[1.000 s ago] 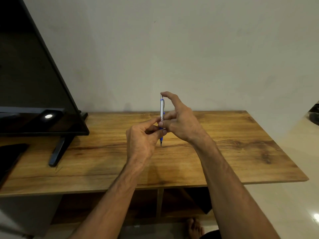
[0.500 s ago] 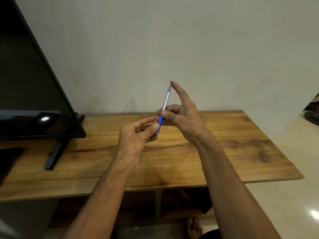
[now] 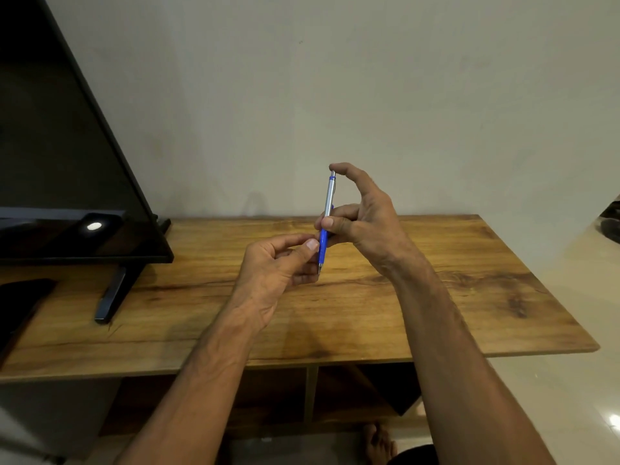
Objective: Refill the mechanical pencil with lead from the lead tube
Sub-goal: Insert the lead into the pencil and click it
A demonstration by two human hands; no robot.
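Head view: mechanical pencil (image 3: 327, 216) held nearly upright above the middle of the wooden worktop (image 3: 453, 263), silver upper barrel, blue grip section below, metal tip pointing down and leaning slightly toward the left. Gripped in the right hand (image 3: 364, 214), thumb and middle fingers (image 3: 339, 211) pinched around the barrel just above the blue grip. Right index finger arched high and curled over, its tip touching or just beside the push-button cap at the very top. Left hand (image 3: 280, 265) lower and to the left, palm turned inward, fingers curled, thumb tip (image 3: 312, 245) pressed up against the blue grip section, index finger stretched along just above the thumb. Lower curled left fingers sitting beside the pencil's tip; whether touching the tip or pinching anything small there, cannot tell. Both forearms reaching in from the bottom edge, hands raised clear of the worktop surface. No lead tube to be made out anywhere in the frame. Dark flat screen (image 3: 67, 162) standing at the left end of the worktop, on a black foot (image 3: 110, 297), well apart from the hands. Plain pale wall behind. Open shelf under the worktop, a bare foot (image 3: 379, 444) on the floor at the bottom edge.
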